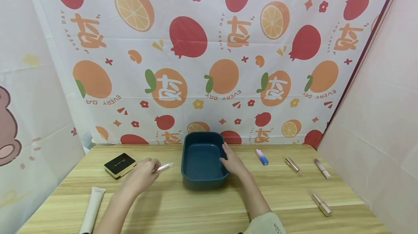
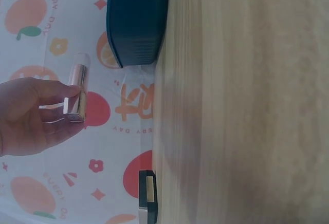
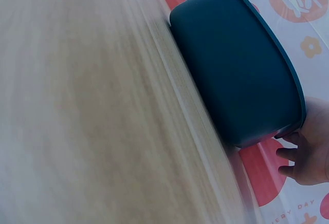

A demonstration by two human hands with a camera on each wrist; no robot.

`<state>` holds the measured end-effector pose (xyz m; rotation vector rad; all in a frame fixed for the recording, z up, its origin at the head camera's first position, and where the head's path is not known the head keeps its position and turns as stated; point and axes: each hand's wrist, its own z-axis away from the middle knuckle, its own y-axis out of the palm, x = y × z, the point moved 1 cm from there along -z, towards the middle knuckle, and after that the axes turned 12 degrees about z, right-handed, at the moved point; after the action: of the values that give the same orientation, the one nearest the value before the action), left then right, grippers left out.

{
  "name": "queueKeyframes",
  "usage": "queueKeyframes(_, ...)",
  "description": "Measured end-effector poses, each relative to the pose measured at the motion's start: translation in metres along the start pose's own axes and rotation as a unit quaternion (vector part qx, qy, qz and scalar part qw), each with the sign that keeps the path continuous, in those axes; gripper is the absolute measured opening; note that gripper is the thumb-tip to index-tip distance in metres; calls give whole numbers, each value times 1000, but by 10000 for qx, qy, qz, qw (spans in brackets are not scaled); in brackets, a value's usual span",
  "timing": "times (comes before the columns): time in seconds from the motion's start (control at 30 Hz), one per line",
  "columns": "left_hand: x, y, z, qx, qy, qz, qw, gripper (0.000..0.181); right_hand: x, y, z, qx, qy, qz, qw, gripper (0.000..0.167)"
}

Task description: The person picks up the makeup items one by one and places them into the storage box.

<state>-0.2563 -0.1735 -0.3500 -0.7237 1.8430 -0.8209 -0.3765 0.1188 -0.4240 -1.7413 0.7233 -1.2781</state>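
My left hand (image 1: 142, 175) pinches a shiny rose-gold lipstick (image 1: 164, 167) with a clear end, held above the table to the left of a dark teal bin (image 1: 205, 180). In the left wrist view the lipstick (image 2: 77, 93) stands nearly in line with the thumb and fingertips. My right hand (image 1: 236, 163) is at the bin's right side, its thumb over the rim. The right wrist view shows some fingers (image 3: 288, 154) spread outside the bin (image 3: 236, 70); the thumb is hidden there. No items show inside the bin.
A black compact (image 1: 120, 165) and a white squeeze tube (image 1: 93, 210) lie on the left. To the right lie a pink-and-blue tube (image 1: 262, 157), a gold lipstick (image 1: 292, 165), a pinkish tube (image 1: 322, 168) and a clear-ended lipstick (image 1: 320, 203). A fruit-print curtain (image 1: 196, 81) hangs behind the table.
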Motion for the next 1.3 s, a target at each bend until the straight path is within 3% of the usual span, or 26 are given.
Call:
queueKeyframes(0.2,-4,3,-5,-105,119,33,9999,8,2,-3,2,-54,-59,47,10000,54)
queueKeyframes(1.0,-17,16,-14,-249,12,221,9994,9,0,-1,-2,30,32,15,10000,56)
queueKeyframes(1.3,-20,21,-16,-369,149,204,9990,8,2,-1,1,6,6,41,10000,56)
